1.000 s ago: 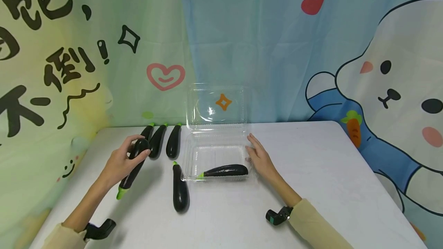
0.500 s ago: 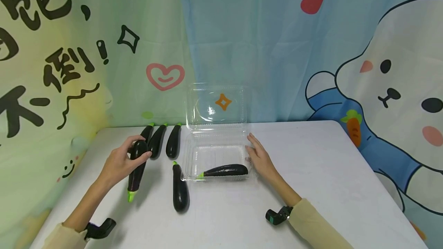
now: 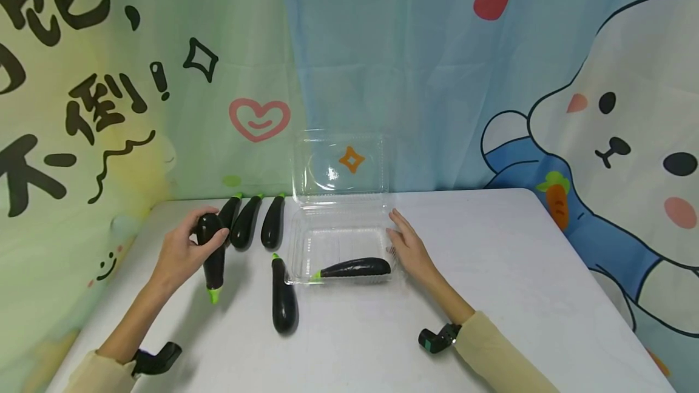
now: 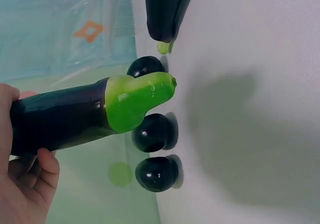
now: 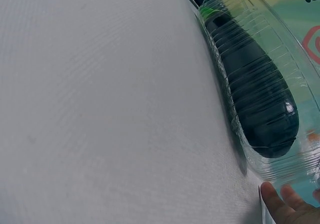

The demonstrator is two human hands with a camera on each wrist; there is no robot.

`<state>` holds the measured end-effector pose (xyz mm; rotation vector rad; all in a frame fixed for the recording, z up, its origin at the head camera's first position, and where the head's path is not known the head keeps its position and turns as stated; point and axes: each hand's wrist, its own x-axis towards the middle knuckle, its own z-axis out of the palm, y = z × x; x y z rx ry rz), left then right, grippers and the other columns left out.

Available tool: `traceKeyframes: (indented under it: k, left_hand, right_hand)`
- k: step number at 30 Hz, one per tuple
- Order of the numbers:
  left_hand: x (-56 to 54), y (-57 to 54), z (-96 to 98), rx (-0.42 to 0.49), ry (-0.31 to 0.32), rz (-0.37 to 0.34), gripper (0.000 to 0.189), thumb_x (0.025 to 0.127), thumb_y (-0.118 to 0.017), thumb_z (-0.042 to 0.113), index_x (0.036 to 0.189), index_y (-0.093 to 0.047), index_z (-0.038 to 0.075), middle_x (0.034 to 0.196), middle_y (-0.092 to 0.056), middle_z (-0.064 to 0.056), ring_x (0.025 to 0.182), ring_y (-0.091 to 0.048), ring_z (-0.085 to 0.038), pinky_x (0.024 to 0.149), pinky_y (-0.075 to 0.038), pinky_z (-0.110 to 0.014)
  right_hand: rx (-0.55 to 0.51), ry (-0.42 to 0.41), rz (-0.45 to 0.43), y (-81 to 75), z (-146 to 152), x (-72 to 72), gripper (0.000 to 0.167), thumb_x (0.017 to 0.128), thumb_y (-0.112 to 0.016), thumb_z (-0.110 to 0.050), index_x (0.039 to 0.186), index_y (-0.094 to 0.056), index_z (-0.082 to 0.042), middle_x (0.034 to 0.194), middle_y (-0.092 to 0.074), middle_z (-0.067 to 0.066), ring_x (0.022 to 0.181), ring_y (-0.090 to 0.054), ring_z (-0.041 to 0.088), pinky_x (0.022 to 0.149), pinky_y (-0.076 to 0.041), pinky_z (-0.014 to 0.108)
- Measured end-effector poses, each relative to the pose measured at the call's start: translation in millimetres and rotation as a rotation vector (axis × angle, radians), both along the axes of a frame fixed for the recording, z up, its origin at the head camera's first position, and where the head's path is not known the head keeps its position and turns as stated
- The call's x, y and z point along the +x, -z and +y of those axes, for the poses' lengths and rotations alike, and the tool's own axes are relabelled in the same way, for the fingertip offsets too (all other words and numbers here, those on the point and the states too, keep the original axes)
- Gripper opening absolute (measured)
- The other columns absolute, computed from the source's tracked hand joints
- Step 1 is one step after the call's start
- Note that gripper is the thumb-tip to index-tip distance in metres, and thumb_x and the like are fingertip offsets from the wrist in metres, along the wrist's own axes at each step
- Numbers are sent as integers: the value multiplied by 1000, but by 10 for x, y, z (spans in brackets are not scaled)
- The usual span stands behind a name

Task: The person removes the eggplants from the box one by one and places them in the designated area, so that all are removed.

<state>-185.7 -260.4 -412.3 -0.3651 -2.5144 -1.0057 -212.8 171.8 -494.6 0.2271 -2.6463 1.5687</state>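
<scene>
My left hand grips a dark eggplant by its thick end, above the table's left side. Its green stem end points away from the fingers in the left wrist view. A clear plastic container stands with its lid raised at the back. Inside, along the near wall, lies one eggplant. My right hand rests with extended fingers against the container's right side; in the right wrist view its fingertips are at the container's end.
Several other eggplants lie left of the container: one near its front left corner, others in a row at the back, including one beside the container. A printed curtain hangs behind the white table.
The eggplant in my left hand has swung so its stem end moved rightward, and the hand has shifted slightly left. My right hand stays at the container.
</scene>
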Motion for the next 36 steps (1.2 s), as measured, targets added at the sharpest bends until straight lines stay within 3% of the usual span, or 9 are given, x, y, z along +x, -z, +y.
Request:
traceKeyframes:
  k: [10,14,18,21,24,28,36]
  left_hand:
    - [-12,-38,0,30,-49,41,45,84,-72,12,127,-59,16,72,-61,-7,46,-45,-1,45,-38,-18]
    - [-9,-50,-5,45,-84,42,38,83,-73,12,119,-62,13,75,-62,-4,48,-46,-1,46,-38,-18]
    - [-8,-77,-42,53,-92,30,33,81,-75,12,111,-61,10,77,-61,13,53,-48,0,49,-39,-18]
    - [-2,-109,-92,66,-65,3,33,83,-75,13,110,-57,9,81,-59,33,57,-52,3,51,-40,-17]
    - [2,-145,-137,74,-33,-22,34,84,-74,13,109,-53,8,88,-58,43,64,-56,8,52,-42,-16]
    - [2,-192,-165,73,-21,-22,37,83,-75,13,108,-50,5,91,-59,39,76,-57,15,57,-45,-14]
    - [28,-244,-174,42,-79,-57,45,83,-77,23,105,-42,5,96,-62,33,89,-51,16,59,-43,-13]
  right_hand:
    - [-2,4,-10,-24,-2,4,49,104,-41,-18,151,-31,-5,162,-21,13,150,-18,31,120,-17,50]
    - [-1,2,-4,-21,-1,-1,49,104,-40,-17,151,-31,-4,162,-21,14,150,-18,32,120,-18,51]
    - [-1,5,-5,-17,-1,-1,49,104,-40,-17,151,-31,-4,162,-21,14,150,-18,32,120,-18,51]
    - [0,11,-13,-19,-5,4,49,104,-41,-18,151,-31,-5,162,-21,13,150,-18,31,120,-18,50]
    - [-4,14,-16,-26,-10,11,49,104,-41,-19,151,-32,-6,162,-22,12,150,-19,30,120,-18,49]
    - [1,13,-5,-22,-7,7,49,104,-41,-18,150,-33,-5,161,-23,13,150,-20,31,120,-18,50]
    - [7,13,-5,-29,-7,10,49,104,-41,-19,150,-33,-4,161,-23,13,150,-20,32,120,-17,50]
